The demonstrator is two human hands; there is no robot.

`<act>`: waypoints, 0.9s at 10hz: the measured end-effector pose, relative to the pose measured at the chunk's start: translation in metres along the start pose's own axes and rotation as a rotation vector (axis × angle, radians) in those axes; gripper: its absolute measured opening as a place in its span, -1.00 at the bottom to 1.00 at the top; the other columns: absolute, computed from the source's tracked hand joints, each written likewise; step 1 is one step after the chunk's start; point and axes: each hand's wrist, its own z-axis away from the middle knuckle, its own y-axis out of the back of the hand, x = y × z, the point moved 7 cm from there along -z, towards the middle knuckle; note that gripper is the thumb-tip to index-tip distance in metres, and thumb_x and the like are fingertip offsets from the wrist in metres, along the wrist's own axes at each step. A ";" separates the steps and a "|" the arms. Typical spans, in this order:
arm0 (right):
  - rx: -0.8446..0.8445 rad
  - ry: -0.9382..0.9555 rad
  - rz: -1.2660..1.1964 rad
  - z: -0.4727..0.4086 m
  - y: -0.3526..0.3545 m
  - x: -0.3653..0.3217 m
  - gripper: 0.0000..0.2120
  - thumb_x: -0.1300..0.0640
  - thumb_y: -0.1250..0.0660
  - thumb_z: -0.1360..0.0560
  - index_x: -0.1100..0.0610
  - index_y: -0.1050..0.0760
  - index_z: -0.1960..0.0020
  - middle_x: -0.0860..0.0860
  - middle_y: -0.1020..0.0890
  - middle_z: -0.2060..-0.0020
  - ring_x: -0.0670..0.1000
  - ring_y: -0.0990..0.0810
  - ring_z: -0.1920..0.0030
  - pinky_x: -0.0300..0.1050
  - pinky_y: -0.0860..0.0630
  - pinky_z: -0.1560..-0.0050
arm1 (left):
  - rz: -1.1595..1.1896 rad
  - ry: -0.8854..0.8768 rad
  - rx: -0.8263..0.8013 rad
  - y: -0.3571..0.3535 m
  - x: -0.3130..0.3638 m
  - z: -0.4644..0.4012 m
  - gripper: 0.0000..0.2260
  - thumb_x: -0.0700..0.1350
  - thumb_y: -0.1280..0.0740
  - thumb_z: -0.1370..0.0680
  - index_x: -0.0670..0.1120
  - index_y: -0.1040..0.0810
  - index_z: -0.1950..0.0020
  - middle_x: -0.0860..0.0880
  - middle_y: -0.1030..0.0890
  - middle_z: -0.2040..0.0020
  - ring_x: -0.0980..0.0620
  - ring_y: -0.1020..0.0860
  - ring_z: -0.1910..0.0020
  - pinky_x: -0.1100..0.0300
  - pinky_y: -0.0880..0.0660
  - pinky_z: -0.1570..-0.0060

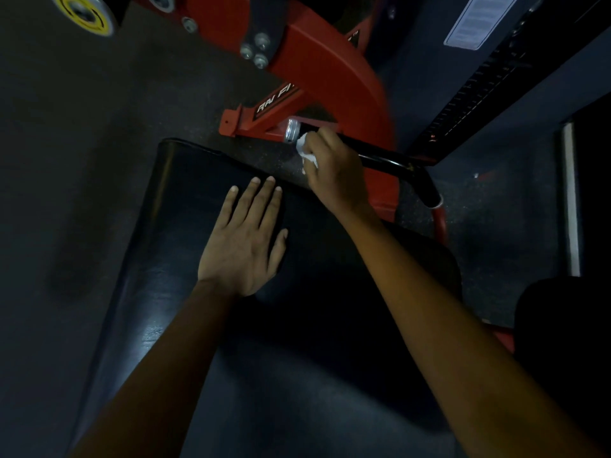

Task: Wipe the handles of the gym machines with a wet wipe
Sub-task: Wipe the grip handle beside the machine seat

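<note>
Head view | wet wipe [305, 150] is gripped by right hand [334, 170] on black handle [380, 155] near its chrome end cap [292, 130] | left hand [246, 239] is laid flat, fingers straight, on black pad [158, 259] | wiping judged underway | next: wipe to be drawn along the grip.

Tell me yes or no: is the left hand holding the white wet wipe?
No: the left hand lies flat, fingers straight, on the black padded bench, while the right hand grips the crumpled white wet wipe.

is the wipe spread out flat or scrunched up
Scrunched up. The wet wipe shows as a crumpled white wad in the right hand, whose fingers curl round it against the black handle.
</note>
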 end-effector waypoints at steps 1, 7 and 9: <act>-0.001 0.001 0.042 0.000 0.001 -0.003 -0.93 0.34 -0.38 -0.38 0.23 -0.55 0.16 0.10 -0.59 0.24 0.06 -0.59 0.33 -0.22 -0.48 0.42 | 0.003 -0.003 -0.002 0.001 0.000 0.001 -0.46 0.07 0.01 -0.63 -0.22 -0.18 -0.52 -0.18 -0.18 -0.53 -0.11 -0.09 -0.54 -0.09 -0.03 -0.50; -0.075 -0.847 0.066 0.085 0.071 0.118 -0.81 0.23 -0.27 -0.53 0.36 -0.51 -0.03 0.28 -0.56 -0.04 0.23 -0.53 -0.06 -0.06 -0.37 0.02 | -0.020 -0.001 0.013 0.000 0.000 0.002 -0.47 0.06 -0.01 -0.63 -0.22 -0.19 -0.52 -0.17 -0.19 -0.53 -0.11 -0.09 -0.54 -0.09 -0.04 -0.50; -0.132 -1.076 0.038 0.099 0.072 0.133 -0.76 0.18 -0.24 -0.55 0.33 -0.54 -0.10 0.23 -0.59 -0.07 0.18 -0.56 -0.09 -0.14 -0.36 0.13 | -0.002 0.009 -0.025 0.005 0.003 0.001 -0.47 0.06 -0.01 -0.63 -0.22 -0.19 -0.52 -0.17 -0.19 -0.53 -0.10 -0.09 -0.54 -0.09 -0.02 -0.50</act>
